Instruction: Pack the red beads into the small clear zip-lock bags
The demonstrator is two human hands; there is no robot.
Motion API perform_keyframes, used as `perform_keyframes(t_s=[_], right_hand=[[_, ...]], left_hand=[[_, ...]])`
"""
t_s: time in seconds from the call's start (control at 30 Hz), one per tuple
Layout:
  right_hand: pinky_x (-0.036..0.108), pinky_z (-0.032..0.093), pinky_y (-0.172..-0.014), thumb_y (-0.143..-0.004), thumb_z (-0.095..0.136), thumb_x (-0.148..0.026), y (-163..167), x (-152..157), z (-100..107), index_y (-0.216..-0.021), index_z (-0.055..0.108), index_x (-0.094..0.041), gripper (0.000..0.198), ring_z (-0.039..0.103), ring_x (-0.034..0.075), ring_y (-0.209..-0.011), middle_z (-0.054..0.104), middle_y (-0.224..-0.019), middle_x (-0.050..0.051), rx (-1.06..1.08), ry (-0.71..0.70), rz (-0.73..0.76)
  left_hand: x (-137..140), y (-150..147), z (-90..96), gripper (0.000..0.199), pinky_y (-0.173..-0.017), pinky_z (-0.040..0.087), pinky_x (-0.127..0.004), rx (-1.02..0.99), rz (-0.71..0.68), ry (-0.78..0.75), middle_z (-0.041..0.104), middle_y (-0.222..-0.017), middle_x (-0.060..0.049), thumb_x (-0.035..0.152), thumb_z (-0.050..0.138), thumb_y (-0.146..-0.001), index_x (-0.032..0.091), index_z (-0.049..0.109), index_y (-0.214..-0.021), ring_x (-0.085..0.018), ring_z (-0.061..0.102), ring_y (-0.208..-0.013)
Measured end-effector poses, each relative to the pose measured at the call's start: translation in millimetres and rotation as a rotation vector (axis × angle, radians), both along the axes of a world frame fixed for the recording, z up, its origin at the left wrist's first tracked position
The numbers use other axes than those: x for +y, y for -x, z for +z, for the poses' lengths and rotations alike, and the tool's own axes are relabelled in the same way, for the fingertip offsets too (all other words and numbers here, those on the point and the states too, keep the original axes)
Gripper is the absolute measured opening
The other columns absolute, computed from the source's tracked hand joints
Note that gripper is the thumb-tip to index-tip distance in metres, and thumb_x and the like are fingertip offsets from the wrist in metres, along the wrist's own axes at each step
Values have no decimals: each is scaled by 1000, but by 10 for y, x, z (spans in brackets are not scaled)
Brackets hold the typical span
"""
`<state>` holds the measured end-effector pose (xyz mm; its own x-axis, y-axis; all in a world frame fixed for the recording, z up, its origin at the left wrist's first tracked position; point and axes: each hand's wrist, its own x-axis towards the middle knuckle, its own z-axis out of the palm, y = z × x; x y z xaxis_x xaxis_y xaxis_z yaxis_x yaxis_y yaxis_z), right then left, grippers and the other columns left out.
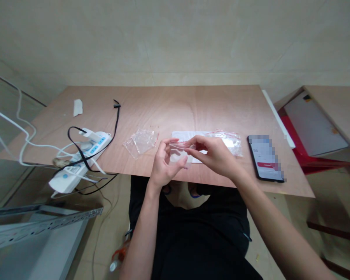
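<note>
Between my hands, above the table's front edge, is a small clear zip-lock bag (177, 152) with a red line along its top. My left hand (165, 163) grips the bag's left side, thumb in front. At the bag's upper right edge, the thumb and forefinger of my right hand (212, 153) pinch it near the red strip. Behind my hands lies a white sheet (186, 135), partly hidden by them. A pile of clear zip-lock bags (231, 142) rests on its right, and more clear bags (141, 140) are spread out to the left.
A white power strip (96, 149) with tangled cables hangs over the table's left edge. A black cable (116, 120) and a white scrap (78, 107) lie farther back. A phone (265, 157) is at the right. Beyond the table stands a red stool (294, 136).
</note>
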<state>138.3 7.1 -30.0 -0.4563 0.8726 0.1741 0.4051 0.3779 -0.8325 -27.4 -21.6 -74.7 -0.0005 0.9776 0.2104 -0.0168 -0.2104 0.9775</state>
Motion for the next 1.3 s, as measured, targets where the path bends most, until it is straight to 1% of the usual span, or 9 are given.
perform_keyframes(t_s=[0.13, 0.3, 0.47, 0.67, 0.73, 0.83, 1.0, 1.13, 1.3], right_hand=[[28, 52, -68, -82, 68, -33, -64, 17, 4, -90, 61, -17, 20, 66, 14, -73, 72, -79, 4, 216, 102, -62], [29, 52, -66, -76, 74, -38, -2, -5, -12, -112, 61, -14, 46, 67, 15, -71, 75, -85, 7, 266, 185, -128], [28, 49, -61, -79, 70, -44, 67, -37, -26, -82, 75, -15, 30, 65, 16, -69, 74, -77, 7, 242, 197, -125], [27, 47, -60, -79, 71, -40, 74, -69, -39, -78, 77, -18, 23, 65, 15, -68, 75, -77, 5, 261, 152, -114], [26, 47, -58, -79, 71, -39, 76, -81, -60, -82, 76, -17, 23, 65, 14, -68, 76, -81, 6, 301, 211, -91], [24, 46, -54, -77, 72, -44, 81, -112, -100, -80, 73, -16, 28, 61, 12, -62, 73, -76, 5, 377, 301, -154], [25, 47, -55, -75, 72, -50, 69, -169, -115, -63, 65, -16, 37, 59, 12, -58, 67, -62, 3, 368, 218, -240], [27, 48, -59, -76, 73, -46, 59, -199, -105, -67, 69, -16, 31, 62, 13, -60, 69, -64, 4, 290, 138, -286], [26, 50, -57, -72, 76, -45, 43, -254, -182, -76, 73, -17, 28, 63, 13, -62, 73, -72, 5, 452, 294, -297]], left_hand=[[31, 23, 27, 30, -73, 54, -28, -15, 135, 41, 71, -81, -5, 45, 69, -78, 17, 62, -85, -16, 69, -76], [38, 12, 28, 28, -65, 53, -24, -15, 187, 41, 71, -72, -4, 43, 73, -76, 16, 65, -80, -13, 67, -67], [13, 8, 59, 25, -65, 54, -23, -48, 166, 48, 72, -71, -4, 39, 73, -77, 15, 67, -80, -13, 68, -67], [16, 11, 97, 25, -70, 57, -28, -51, 101, 75, 75, -80, -7, 38, 75, -74, 15, 68, -80, -15, 70, -70], [17, 6, 99, 23, -69, 57, -27, -32, 113, 53, 75, -77, -6, 37, 75, -74, 15, 68, -77, -15, 70, -69], [12, -4, 95, 22, -66, 56, -26, 13, 126, 33, 73, -72, -5, 36, 74, -75, 15, 68, -76, -14, 68, -66], [-4, -18, 94, 21, -65, 56, -26, 8, 59, 76, 74, -75, -5, 36, 73, -76, 15, 70, -77, -16, 70, -69], [-22, -30, 120, 17, -69, 57, -27, 51, 27, 75, 75, -80, -7, 31, 73, -78, 15, 73, -80, -17, 71, -73], [-31, -39, 127, 15, -69, 57, -28, 115, 31, 31, 75, -78, -6, 31, 72, -78, 16, 73, -79, -17, 70, -73]])
